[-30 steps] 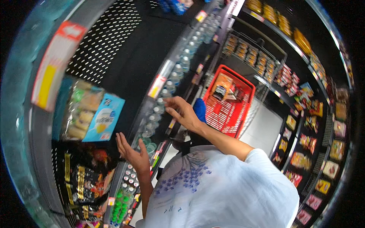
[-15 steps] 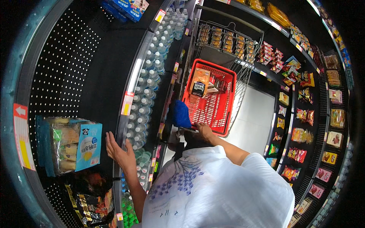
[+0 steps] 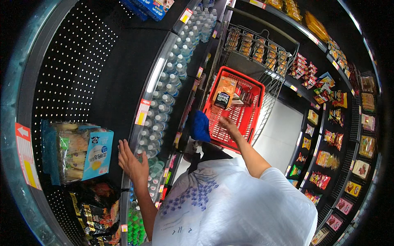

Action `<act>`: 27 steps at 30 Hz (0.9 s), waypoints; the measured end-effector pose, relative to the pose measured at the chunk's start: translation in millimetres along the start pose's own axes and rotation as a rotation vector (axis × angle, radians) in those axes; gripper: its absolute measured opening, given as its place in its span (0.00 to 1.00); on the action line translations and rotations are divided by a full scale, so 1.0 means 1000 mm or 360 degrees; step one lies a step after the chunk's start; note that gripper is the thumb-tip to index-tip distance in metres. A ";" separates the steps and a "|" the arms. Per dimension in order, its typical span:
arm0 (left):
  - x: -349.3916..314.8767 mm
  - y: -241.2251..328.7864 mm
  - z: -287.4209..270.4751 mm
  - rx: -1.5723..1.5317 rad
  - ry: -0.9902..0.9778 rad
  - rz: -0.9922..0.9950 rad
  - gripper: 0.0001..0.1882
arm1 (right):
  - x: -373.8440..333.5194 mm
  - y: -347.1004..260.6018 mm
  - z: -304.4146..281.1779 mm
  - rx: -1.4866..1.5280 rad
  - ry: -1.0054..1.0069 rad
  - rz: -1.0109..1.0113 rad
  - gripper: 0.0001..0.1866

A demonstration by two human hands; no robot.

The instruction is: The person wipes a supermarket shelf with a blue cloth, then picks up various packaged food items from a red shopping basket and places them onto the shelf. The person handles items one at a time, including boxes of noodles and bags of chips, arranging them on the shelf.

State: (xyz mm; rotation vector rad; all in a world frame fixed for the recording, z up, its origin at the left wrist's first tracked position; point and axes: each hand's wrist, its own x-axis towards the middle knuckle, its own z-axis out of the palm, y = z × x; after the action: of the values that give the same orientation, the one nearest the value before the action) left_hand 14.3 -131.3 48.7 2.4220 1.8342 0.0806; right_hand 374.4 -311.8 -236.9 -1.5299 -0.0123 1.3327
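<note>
The left hand (image 3: 134, 165), fingers loosely spread, has a pack (image 3: 80, 152) at nine o'clock. The right hand (image 3: 230, 126), over the basket (image 3: 258, 104), blurs, fingers unclear; a box (image 3: 225, 90) at twelve.

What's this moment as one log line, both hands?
left hand: open, beside blue-labelled food package | right hand: over red basket, fingers blurred, grip unclear | in basket: orange package

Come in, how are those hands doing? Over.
Left hand open, beside shelf edge. Right hand blurred over red basket, grip unclear. Orange box inside, unobstructed. Blue object by basket's corner.
</note>
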 end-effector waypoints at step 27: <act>-0.003 -0.008 -0.007 -0.0324 0.0126 0.0048 0.48 | -0.047 -0.138 -0.038 -0.0330 0.0206 -0.0700 0.31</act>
State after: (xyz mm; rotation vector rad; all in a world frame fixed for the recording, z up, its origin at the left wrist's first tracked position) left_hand 5.7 -131.4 54.8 2.3367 1.7261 0.3525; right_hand 464.6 -304.2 -116.2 -1.6654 -0.3941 0.9019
